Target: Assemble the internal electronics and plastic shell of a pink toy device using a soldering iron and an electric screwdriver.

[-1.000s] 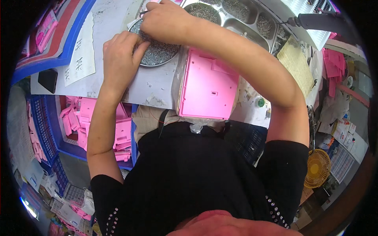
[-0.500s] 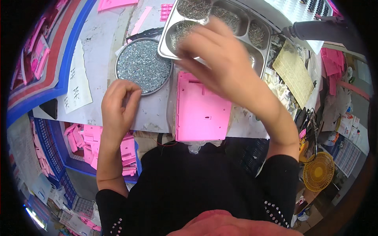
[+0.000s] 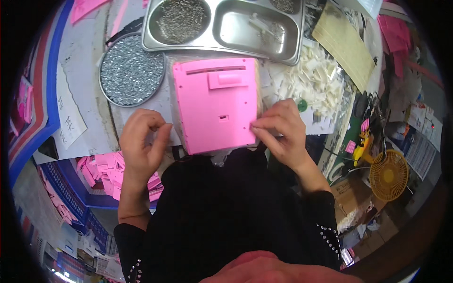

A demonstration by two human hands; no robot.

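Observation:
A pink plastic housing panel (image 3: 217, 106) with a small slot and several tiny holes lies in front of me on a clear plastic sheet. At its right edge is my right hand (image 3: 285, 134), thumb and forefinger closed together in a pinch. Whatever those fingertips hold, if anything, is too small to make out. To the left of the panel my left hand (image 3: 143, 144) is curled, thumb against the bent fingers; its contents are hidden. Behind it stands a round dish (image 3: 100, 80) full of small silvery metal pieces.
A steel compartment tray (image 3: 212, 45) with small metal parts stands beyond the panel. White plastic pieces (image 3: 314, 75) are heaped on the right, beside a yellowish sheet (image 3: 344, 45). A blue crate (image 3: 89, 193) with pink parts sits at lower left, a yellow basket (image 3: 388, 175) at lower right.
My right hand has come down from over the steel tray to the panel's right edge. My left hand stays curled left of the panel. The whole view has shifted, showing more on the right.

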